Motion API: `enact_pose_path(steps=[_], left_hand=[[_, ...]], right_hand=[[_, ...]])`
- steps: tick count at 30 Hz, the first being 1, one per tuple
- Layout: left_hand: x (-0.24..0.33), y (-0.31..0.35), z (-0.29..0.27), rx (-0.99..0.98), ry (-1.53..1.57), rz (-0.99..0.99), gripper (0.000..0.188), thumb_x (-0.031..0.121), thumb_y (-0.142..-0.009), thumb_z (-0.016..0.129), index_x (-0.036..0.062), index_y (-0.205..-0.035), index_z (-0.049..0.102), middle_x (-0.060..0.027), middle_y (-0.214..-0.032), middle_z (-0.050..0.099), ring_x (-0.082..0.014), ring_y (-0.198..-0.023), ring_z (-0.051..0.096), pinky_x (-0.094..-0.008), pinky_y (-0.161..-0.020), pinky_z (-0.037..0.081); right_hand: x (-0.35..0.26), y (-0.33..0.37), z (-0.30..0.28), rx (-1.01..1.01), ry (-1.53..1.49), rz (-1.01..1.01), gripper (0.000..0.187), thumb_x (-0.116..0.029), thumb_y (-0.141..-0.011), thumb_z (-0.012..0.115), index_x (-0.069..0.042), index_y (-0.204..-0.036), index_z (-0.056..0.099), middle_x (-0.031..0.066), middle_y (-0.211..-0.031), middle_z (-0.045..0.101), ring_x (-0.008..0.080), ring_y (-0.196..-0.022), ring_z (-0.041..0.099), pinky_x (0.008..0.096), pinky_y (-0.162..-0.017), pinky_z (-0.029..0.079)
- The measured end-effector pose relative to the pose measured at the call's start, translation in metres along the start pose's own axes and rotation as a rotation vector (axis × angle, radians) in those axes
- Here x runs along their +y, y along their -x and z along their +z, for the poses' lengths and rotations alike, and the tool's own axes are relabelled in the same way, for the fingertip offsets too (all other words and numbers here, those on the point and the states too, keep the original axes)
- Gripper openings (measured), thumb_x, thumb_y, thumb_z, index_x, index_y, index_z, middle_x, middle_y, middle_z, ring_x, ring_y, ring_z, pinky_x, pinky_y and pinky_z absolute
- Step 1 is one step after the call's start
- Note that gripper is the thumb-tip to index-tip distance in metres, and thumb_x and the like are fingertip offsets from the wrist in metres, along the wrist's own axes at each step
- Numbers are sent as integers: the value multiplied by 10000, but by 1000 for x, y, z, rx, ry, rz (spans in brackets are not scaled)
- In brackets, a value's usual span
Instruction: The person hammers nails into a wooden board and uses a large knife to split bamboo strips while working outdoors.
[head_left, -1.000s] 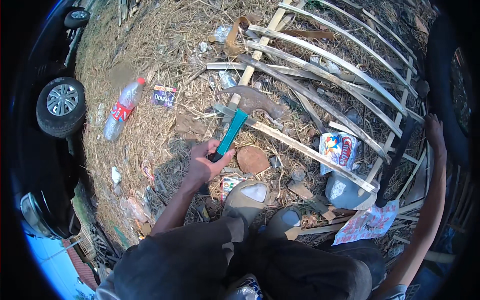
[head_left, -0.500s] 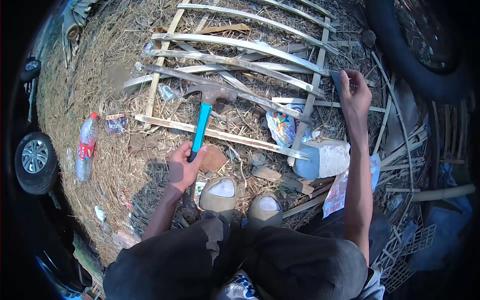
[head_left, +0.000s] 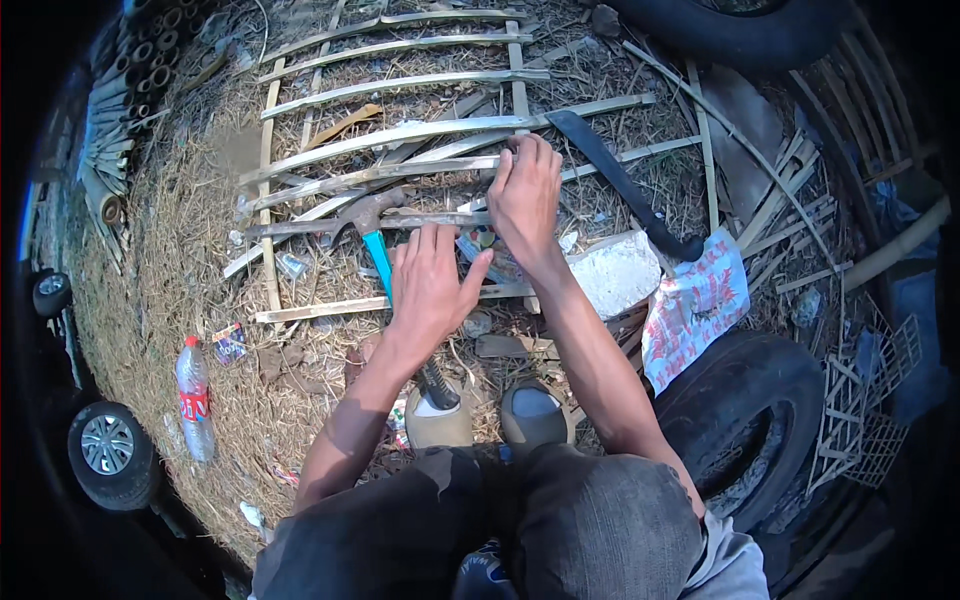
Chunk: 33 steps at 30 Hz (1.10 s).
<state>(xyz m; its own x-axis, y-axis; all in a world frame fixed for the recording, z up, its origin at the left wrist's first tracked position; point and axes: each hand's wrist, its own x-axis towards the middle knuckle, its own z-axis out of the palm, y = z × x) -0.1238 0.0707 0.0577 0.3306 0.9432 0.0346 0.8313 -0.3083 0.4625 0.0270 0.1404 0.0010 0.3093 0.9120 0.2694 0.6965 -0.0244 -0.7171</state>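
Observation:
A ladder-like frame of bamboo strips (head_left: 395, 80) lies on the ground ahead, its slats crossing two side strips. My right hand (head_left: 527, 195) is closed at the frame's right side, where slat ends meet the side strip; the exact grip is partly hidden. My left hand (head_left: 428, 280), fingers stretched and thumb apart, is open over the handle of a hammer (head_left: 375, 250). The claw head lies across a lower slat; the black grip's end reaches my left shoe. A machete (head_left: 618, 175) with a dark blade and handle lies just right of my right hand.
A white block (head_left: 615, 275) and a red-printed plastic bag (head_left: 697, 310) lie to the right, above a tyre (head_left: 745, 420). Another tyre (head_left: 735, 35) is at the far right. A plastic bottle (head_left: 194, 400) lies left. Bundled bamboo poles (head_left: 105, 150) are at the far left.
My left hand has let go of the hammer, which now lies down. My right hand has moved left onto the bamboo frame. The machete now lies in plain view. The view has shifted.

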Motion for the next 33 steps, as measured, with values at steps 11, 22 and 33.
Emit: enact_pose_path(steps=[11,22,33], left_hand=[[18,-46,50,-134,-258,131,913,674,-690,826,-76,-1145,576,-268,-1222,568,-359,-1185,532,-511,-998,423],[1,-85,-17,-2,-57,-23,717,643,-750,823,6,-580,540,-58,-462,424,-175,-456,346,-372,-478,310],[-25,-82,-68,177,224,79,783,752,-825,701,32,-628,465,46,-560,356,-79,-551,335,-298,-507,218]], right_hand=[[214,-168,-103,-329,596,-156,394,-264,-935,666,-149,-1308,612,98,-1334,604,263,-1354,496,547,-1132,367],[185,-140,-76,-282,596,-80,404,-356,-931,671,-189,-1299,662,134,-1348,595,298,-1380,473,595,-1192,271],[247,-193,-163,34,871,-477,302,-319,-989,576,-168,-1235,664,56,-1164,690,269,-1247,580,505,-1151,343]])
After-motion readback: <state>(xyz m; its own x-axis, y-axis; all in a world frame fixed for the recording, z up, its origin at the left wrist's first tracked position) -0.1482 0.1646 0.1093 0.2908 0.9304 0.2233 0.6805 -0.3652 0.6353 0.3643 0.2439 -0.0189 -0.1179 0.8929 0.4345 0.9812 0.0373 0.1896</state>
